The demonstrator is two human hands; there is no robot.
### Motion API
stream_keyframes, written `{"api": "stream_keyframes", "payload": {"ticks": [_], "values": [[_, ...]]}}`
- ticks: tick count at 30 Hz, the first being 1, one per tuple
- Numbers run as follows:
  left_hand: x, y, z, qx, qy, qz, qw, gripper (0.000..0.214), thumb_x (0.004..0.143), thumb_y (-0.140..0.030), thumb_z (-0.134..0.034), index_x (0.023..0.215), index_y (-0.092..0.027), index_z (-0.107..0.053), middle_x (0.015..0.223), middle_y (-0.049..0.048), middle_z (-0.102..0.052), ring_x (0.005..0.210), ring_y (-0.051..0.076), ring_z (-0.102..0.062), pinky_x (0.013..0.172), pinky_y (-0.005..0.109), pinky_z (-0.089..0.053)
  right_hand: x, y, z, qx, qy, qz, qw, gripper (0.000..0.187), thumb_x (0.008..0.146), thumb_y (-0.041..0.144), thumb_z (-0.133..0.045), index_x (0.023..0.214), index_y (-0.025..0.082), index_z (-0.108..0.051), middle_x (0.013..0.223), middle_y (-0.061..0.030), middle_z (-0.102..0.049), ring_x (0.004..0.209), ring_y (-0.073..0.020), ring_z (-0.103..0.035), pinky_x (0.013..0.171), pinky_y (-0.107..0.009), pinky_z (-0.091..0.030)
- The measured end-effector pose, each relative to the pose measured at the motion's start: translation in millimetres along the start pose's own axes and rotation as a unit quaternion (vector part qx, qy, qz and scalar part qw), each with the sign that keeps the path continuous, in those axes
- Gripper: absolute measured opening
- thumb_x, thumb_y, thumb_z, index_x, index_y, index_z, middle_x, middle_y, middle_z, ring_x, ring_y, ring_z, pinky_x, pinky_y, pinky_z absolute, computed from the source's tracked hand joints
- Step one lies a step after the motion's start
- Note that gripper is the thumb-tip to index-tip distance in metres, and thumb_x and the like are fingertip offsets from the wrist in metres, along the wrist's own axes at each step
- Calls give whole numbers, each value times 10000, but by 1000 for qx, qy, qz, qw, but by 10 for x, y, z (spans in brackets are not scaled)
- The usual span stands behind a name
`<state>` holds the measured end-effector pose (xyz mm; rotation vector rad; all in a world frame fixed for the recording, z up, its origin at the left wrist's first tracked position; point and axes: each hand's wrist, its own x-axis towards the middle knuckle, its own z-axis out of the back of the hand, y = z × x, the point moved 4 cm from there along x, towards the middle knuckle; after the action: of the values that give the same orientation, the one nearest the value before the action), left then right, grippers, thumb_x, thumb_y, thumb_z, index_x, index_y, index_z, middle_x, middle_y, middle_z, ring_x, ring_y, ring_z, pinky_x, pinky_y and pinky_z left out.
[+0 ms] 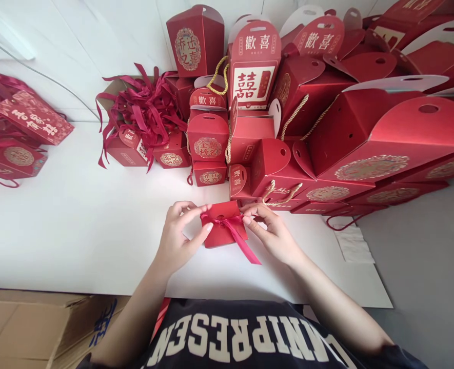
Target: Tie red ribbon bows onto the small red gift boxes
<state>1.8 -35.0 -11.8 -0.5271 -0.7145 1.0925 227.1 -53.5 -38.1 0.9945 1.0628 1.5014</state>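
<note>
A cardboard carton (pixel 26 328) sits below the near edge of the desk (pixel 76 230). Just past that edge, mid-desk, a small matte red box (pixel 222 240) lies between both hands. The left hand (pixel 178 238) pinches the pink ribbon (pixel 236 230) at the box's left side, and the right hand (pixel 271 230) pinches it at the right. The ribbon is crossed on top with one tail trailing loose, so the bow seems unfinished. Loose ribbons (pixel 145 110) and stacked gift boxes (pixel 327 128) crowd the far edge.
</note>
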Motion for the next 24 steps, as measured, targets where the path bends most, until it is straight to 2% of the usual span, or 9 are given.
{"api": "stream_keyframes", "payload": {"ticks": [2,4,7,10,13,15,17,20,24], "values": [[7,13,-1,-40,40,-37,998,235,887,-173,-602,1033,-288,-746,1122,54,-533,1094,201,-553,973,377,-458,-1,5,-2,-10,0,2,1000,186,978,380,-536,934,215,-611,1090,-63,-650,1006,-196,-587,856,-317,-447],[12,17,21,-67,78,-87,991,310,885,-81,-546,805,-279,-770,1132,43,-552,1095,191,-556,966,371,-450,-1,21,6,-23,0,9,1000,174,978,374,-541,956,219,-616,1086,-59,-647,997,-195,-588,858,-318,-449],[43,29,125,-70,69,-129,987,371,852,-3,-501,647,-232,-709,1081,40,-587,1052,184,-566,940,374,-451,14,78,31,-40,5,30,999,164,974,359,-552,1057,234,-616,1101,-61,-637,999,-197,-589,875,-329,-460],[94,13,230,-28,46,-166,985,292,816,-6,-529,737,-228,-701,996,44,-596,953,181,-568,847,358,-479,54,160,53,-58,24,59,996,177,976,345,-549,1109,245,-610,1136,-70,-625,1049,-210,-579,897,-342,-459],[134,-8,261,46,70,-211,974,285,814,-41,-566,891,-259,-733,941,42,-600,891,178,-559,823,356,-481,106,219,62,-84,43,73,993,113,951,328,-585,993,232,-628,1148,-75,-602,1086,-220,-562,906,-345,-442],[147,-1,262,86,81,-230,966,268,816,-67,-591,926,-265,-734,917,40,-611,870,177,-564,834,362,-476,137,229,59,-105,49,65,991,87,914,306,-627,915,219,-618,1071,-68,-596,995,-208,-564,829,-326,-447],[148,11,264,101,75,-243,962,230,814,-89,-610,914,-261,-726,892,36,-624,844,174,-573,826,359,-475,157,221,42,-116,59,45,990,87,881,278,-652,867,212,-597,903,-33,-580,822,-173,-541,715,-295,-428],[143,24,263,91,60,-242,964,177,811,-102,-628,911,-236,-686,863,33,-649,827,177,-588,805,353,-477,165,188,-7,-81,96,-5,992,104,876,271,-639,839,213,-560,662,46,-471,603,-121,-438,587,-259,-360],[140,23,250,82,65,-232,967,140,819,-118,-627,901,-228,-654,844,28,-665,823,180,-598,799,351,-481,159,173,-40,-35,115,-32,992,107,895,297,-608,852,208,-567,602,69,-412,551,-106,-395,549,-246,-325]]}}
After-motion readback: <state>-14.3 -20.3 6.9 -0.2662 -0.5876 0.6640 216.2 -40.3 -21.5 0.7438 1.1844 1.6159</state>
